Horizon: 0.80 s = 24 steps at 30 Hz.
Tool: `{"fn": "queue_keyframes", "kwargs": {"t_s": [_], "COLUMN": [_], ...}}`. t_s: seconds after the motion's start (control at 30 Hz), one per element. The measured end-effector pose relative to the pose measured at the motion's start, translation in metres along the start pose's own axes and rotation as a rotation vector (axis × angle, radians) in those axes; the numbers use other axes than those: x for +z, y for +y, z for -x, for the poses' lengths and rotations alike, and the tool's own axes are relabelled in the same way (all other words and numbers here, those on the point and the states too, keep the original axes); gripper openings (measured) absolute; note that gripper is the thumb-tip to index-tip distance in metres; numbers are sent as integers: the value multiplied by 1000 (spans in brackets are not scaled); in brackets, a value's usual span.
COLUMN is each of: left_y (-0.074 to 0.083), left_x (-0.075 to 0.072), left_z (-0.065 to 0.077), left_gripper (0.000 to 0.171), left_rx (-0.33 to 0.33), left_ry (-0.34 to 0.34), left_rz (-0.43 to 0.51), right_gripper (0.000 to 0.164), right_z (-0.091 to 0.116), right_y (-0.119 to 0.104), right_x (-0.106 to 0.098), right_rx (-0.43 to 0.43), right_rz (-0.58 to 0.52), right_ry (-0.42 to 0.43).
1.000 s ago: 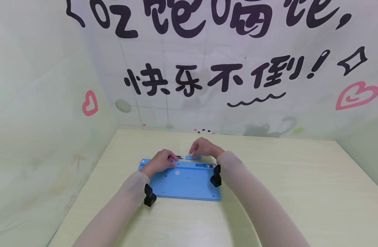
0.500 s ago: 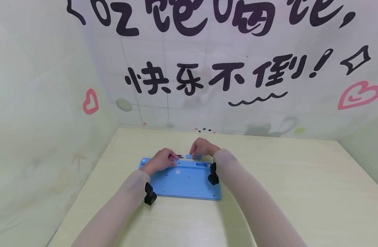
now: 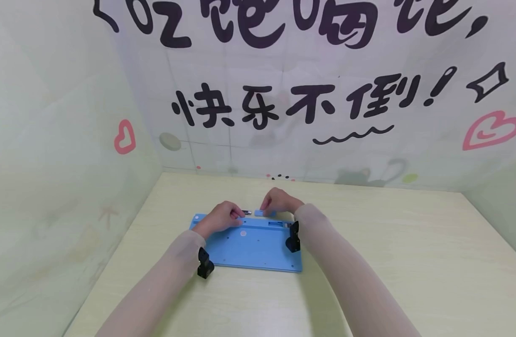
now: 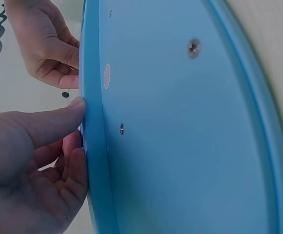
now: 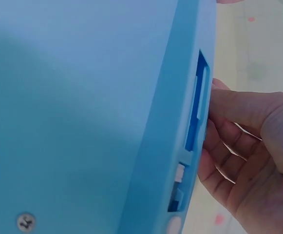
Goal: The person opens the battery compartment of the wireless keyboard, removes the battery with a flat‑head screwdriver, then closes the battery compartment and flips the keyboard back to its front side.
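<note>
Two pale sleeves (image 3: 157, 281) crossed the near side, each w/ a black wrist cam (image 3: 205, 267). Just beyond, a blue kbd (image 3: 258, 252) lay underside up on the table (image 3: 388, 262), screws (image 4: 194, 48) showing, prob. so its open slot (image 3: 276, 223) could be got at from above. L hand (image 3: 221, 217) lay over its left part, thumb at the raised strip (image 3: 254, 223) along the far edge, fingers bent, maybe to steady it; the edge hid the tips in the L wrist view, so couldn't tell if they gripped anything. The slot sat in that strip, right of L hand & nearer than R hand (image 3: 280, 201). Past the far edge a batt. (image 3: 246, 212) lay just beside L hand's fingertips, & a small blue cover (image 3: 258, 213) lay under R hand's bent fingers, apparently touching; pinched or not, couldn't tell. Both parts were prob. set there to be close to the slot. Farthest back: wall (image 3: 283, 157) w/ black lettering (image 3: 311, 105).
</note>
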<state>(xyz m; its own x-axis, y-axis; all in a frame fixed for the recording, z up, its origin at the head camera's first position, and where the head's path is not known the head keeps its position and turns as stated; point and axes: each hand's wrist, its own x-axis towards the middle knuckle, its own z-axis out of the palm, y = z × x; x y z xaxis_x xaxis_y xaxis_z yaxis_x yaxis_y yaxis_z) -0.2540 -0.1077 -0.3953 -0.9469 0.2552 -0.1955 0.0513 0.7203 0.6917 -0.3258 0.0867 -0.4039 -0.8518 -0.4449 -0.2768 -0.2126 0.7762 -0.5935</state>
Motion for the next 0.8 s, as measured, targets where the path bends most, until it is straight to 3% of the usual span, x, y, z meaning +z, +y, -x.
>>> {"fn": "queue_keyframes", "kwargs": {"t_s": [0.4, 0.8], "left_y": [-2, -4], "left_x": [2, 3], "left_z": [-4, -6], "left_gripper": [15, 15], "left_rx": [-30, -20], "left_ry": [3, -3], "left_rz": [10, 2], "right_gripper": [6, 4], "right_z": [11, 32], "right_y": [-2, -4], "right_x": [-14, -28], "right_rx": [-165, -245], "right_rz": [27, 43], "right_ry": [-20, -19]}}
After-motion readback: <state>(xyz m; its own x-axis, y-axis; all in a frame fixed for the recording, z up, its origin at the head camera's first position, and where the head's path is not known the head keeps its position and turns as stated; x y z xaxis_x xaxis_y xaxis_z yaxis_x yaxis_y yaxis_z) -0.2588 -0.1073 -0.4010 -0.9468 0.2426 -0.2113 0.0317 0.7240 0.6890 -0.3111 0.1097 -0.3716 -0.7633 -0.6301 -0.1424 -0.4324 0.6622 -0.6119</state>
